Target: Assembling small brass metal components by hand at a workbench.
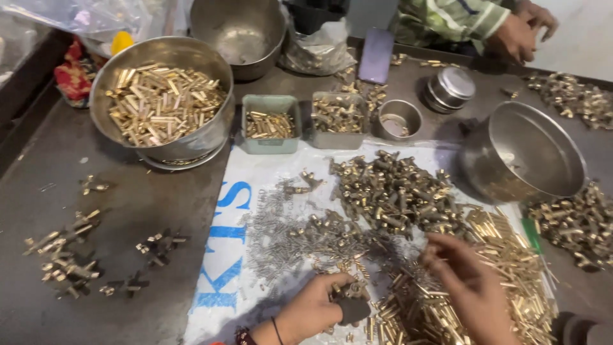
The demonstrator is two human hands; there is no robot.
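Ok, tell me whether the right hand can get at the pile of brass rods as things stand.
Probably yes: the right hand hovers directly over the brass rods spread on the white sheet, with nothing between them.

- You work at a dark grey metal table (128,211) with a raised rim along its far edge.
- Beyond the table's far right corner you see a pale, evenly lit wall (584,35).
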